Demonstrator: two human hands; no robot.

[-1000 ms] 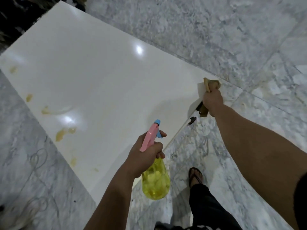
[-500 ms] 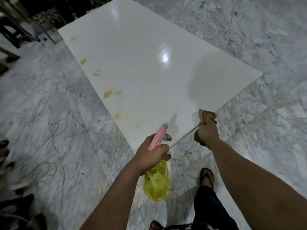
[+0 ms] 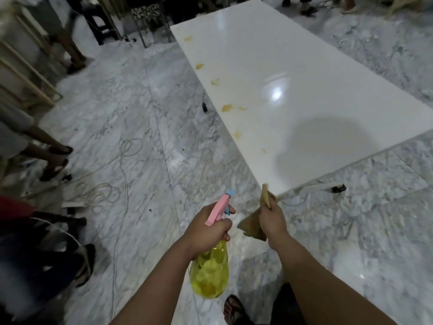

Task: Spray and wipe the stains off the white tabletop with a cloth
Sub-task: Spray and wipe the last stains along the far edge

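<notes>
A long white tabletop stretches away from me to the upper right. Several yellow-brown stains run along its left edge. My left hand grips a yellow spray bottle by its pink trigger head, held over the floor just short of the table's near corner. My right hand is closed on a brown cloth, close to that corner and off the table surface.
The marble floor carries loose cables to the left. Other people's legs and sandals stand along the left side and at the far end. A small black object lies on the floor beside the table. My own sandalled foot shows below.
The view has swung left and pulled back, and more of the table and room is in sight. My right hand with the cloth has come off the table edge toward my left hand.
</notes>
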